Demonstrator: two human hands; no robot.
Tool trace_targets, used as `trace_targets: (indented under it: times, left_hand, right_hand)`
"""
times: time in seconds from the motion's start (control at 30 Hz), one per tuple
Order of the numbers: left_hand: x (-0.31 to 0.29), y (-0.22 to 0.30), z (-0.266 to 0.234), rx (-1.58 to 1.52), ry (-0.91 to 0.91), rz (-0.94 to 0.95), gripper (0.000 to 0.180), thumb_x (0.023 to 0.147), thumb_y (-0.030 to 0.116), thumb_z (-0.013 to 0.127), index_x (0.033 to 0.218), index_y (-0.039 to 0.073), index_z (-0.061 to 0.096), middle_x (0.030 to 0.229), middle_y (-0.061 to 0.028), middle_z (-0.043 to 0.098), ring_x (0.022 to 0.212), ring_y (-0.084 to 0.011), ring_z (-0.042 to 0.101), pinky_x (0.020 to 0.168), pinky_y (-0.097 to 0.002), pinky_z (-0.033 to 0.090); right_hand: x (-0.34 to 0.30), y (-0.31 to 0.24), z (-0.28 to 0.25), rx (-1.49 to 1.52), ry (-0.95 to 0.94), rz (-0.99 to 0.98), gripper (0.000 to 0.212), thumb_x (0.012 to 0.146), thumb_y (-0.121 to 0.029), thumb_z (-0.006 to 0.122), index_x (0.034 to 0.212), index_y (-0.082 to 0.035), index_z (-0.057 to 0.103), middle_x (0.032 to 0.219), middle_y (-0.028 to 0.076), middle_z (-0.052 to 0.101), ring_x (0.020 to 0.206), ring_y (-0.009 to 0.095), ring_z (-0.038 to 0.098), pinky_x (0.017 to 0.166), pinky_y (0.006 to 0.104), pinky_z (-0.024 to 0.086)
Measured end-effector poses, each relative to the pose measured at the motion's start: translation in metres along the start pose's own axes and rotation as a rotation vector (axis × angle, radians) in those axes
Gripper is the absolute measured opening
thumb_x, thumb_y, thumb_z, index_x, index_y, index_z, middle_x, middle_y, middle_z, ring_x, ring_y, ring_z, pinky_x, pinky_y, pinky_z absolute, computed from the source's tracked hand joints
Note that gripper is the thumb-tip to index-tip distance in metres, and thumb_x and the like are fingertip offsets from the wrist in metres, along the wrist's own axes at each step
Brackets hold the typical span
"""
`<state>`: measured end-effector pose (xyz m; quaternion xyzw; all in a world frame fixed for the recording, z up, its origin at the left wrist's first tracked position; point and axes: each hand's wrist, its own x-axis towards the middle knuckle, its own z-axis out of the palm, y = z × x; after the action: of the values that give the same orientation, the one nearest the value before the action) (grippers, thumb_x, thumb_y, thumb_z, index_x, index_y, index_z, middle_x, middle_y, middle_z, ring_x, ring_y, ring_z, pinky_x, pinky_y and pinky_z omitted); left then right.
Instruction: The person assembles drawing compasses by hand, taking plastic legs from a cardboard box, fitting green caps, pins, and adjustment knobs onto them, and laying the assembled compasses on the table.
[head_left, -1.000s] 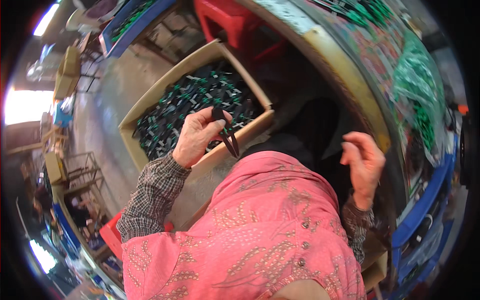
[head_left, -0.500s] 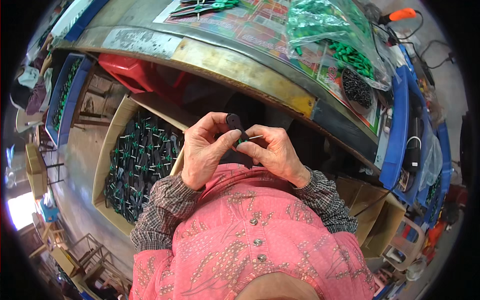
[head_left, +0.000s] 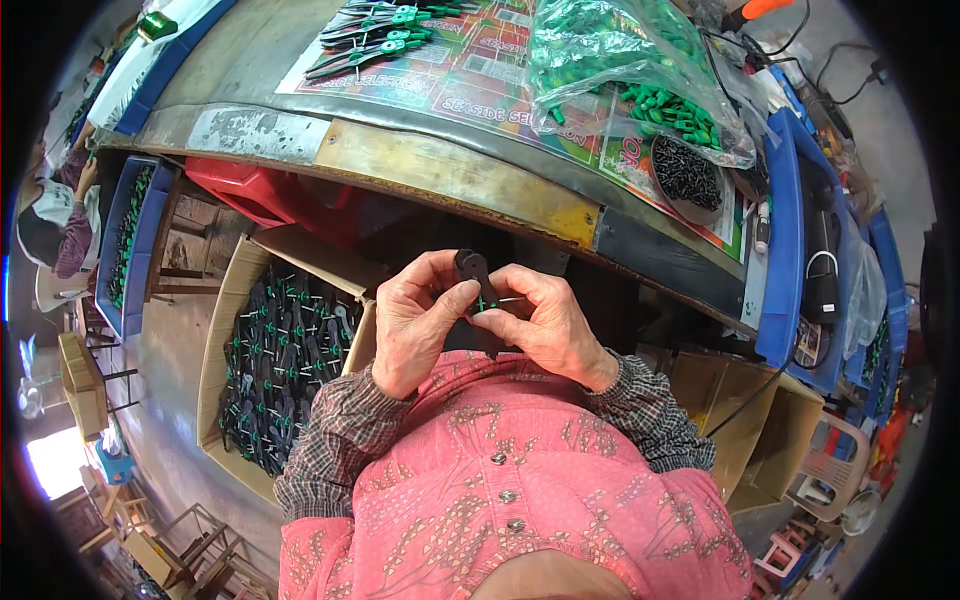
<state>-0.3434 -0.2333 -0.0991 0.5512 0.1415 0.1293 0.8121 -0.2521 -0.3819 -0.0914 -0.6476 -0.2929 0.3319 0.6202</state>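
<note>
In front of my chest, my left hand (head_left: 418, 325) pinches a flat black plastic piece (head_left: 474, 268) with a rounded upper end, between thumb and fingers. My right hand (head_left: 548, 325) closes round the lower end of the same piece, its thumb and fingertips pressed near a small green fitting (head_left: 487, 304). Part of the fitting is hidden behind the fingers. To the left of my hands, an open cardboard box (head_left: 226, 318) holds many similar black pieces (head_left: 285, 365) with green fittings and thin metal pins.
A metal-topped workbench (head_left: 265, 80) spans the far side. On it lie black-and-green pieces (head_left: 375, 42), a clear bag of green parts (head_left: 625, 60) and a container of small black parts (head_left: 685, 172). A blue tray (head_left: 790, 250) stands right; another cardboard box (head_left: 745, 430) sits below it.
The view has shifted, showing more of the bench's left side. A metal pin that stuck out rightward between my hands no longer shows that way. Both hands keep hold of the black piece.
</note>
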Motion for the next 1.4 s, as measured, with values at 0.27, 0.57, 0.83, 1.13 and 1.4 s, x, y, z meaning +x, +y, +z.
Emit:
trace_targets:
  times: [0.27,0.57,0.83,1.13,1.4]
  left_hand:
    - [0.003,0.004,0.009,0.013,-0.035,-0.07,0.022,0.093,0.007,0.063,0.113,0.0,0.062,0.097,-0.0011,0.065,0.084,-0.0056,0.059,0.068,-0.0199,0.048]
    - [0.007,0.017,0.028,0.028,-0.118,-0.103,0.018,0.097,0.011,0.057,0.111,0.001,0.054,0.089,-0.0025,0.06,0.077,-0.0086,0.059,0.064,-0.0231,0.051]
    - [0.016,0.009,0.044,0.046,-0.202,-0.104,0.013,0.096,0.01,0.052,0.107,0.004,0.053,0.086,-0.0034,0.059,0.067,-0.0076,0.056,0.053,-0.0213,0.048]
    - [0.022,0.005,0.053,0.069,-0.206,-0.118,0.011,0.097,0.01,0.052,0.106,0.004,0.052,0.086,-0.0049,0.058,0.067,-0.0089,0.055,0.056,-0.023,0.05]
    - [0.027,-0.006,0.053,0.026,-0.219,-0.154,0.013,0.097,0.009,0.053,0.107,0.001,0.052,0.084,-0.0062,0.06,0.063,-0.014,0.061,0.056,-0.0246,0.049]
  right_hand:
    - [-0.006,0.004,-0.013,-0.306,0.05,-0.287,0.023,0.079,-0.006,0.075,0.097,0.001,0.063,0.083,0.011,0.06,0.071,0.022,0.063,0.063,0.0321,0.051]
    - [-0.021,-0.032,-0.054,-0.522,0.106,-0.444,0.02,0.08,-0.01,0.075,0.095,-0.001,0.065,0.081,0.012,0.062,0.07,0.027,0.062,0.06,0.0349,0.048]
    - [-0.034,-0.064,-0.164,-0.892,0.72,-0.241,0.012,0.082,-0.013,0.068,0.086,-0.002,0.066,0.08,0.014,0.065,0.074,0.031,0.064,0.064,0.0381,0.048]
    - [-0.044,-0.038,-0.27,-1.414,1.001,-0.088,0.016,0.081,-0.009,0.069,0.094,-0.001,0.066,0.089,0.016,0.063,0.083,0.036,0.063,0.072,0.0435,0.05]
    - [-0.03,-0.037,-0.275,-1.564,0.918,0.18,0.036,0.077,-0.014,0.075,0.109,0.001,0.066,0.099,0.014,0.058,0.098,0.032,0.059,0.081,0.0426,0.049]
